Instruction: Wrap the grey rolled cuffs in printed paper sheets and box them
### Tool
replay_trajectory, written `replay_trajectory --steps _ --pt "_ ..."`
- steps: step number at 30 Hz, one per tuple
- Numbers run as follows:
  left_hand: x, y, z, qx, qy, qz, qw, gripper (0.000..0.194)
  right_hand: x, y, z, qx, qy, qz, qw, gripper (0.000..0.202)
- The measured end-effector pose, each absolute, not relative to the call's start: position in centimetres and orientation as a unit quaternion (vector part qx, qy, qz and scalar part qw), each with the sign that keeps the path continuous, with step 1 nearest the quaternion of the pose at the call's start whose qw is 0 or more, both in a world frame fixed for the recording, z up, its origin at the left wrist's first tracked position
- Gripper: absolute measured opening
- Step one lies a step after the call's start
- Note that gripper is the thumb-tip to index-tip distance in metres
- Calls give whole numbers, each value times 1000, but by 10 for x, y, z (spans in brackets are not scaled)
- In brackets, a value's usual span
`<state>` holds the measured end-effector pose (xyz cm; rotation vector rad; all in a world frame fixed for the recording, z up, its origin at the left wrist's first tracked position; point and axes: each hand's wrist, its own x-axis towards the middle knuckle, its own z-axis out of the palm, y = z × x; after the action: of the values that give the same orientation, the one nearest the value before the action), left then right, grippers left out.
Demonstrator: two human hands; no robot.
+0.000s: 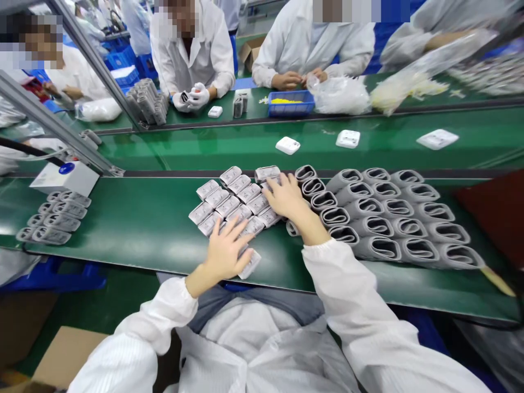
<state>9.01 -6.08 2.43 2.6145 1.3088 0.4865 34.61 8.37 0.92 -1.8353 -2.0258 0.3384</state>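
My left hand (226,252) lies with its fingers spread at the near edge of a cluster of rolled grey cuffs (228,206) with printed faces. One loose printed cuff (250,265) shows beside its thumb, partly covered. My right hand (289,199) rests palm down on the cluster's right side, fingers apart, and hides some of the rolls there. Just right of it, rows of grey cuffs (370,226) lie with their rolled ends facing me. Neither hand is wrapped around anything.
A white box (65,177) and a small group of rolled cuffs (59,217) sit at the left. White devices (287,145) lie on the green belt (196,147) beyond my bench. Co-workers sit across, near a blue tray (290,108). A metal post (92,63) slants at the left.
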Motion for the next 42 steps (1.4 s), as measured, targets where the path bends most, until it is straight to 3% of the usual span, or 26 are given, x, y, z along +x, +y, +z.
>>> replay_trajectory --steps 5,10,15,21,25,27,30,33,35,37,42 --pt "114 -89 23 908 387 136 82 59 334 99 32 -660 -725 149 128 79" --pt "132 -120 25 920 356 136 87 73 344 90 38 -559 -803 172 119 77" --pt "132 -127 26 953 267 112 90 75 351 93 37 -583 -782 175 135 78" --pt "163 -140 21 941 317 82 91 67 296 120 47 -493 -843 185 108 75" --pt "156 -133 44 923 345 91 144 80 290 132 51 -416 -860 221 196 65" --pt "123 -103 60 905 371 135 161 75 311 131 45 -441 -830 214 266 59" --pt "44 -28 64 796 516 286 137 61 351 121 21 -531 -735 209 367 54" --pt "-21 52 37 617 581 467 251 82 370 108 -9 -575 -609 287 465 55" --pt "-34 90 13 534 573 509 358 94 366 103 -22 -587 -551 330 493 61" --pt "-23 111 -6 515 545 514 417 95 356 102 -28 -585 -539 346 498 67" --pt "28 117 -22 540 505 506 443 86 343 109 -27 -569 -576 329 486 66"
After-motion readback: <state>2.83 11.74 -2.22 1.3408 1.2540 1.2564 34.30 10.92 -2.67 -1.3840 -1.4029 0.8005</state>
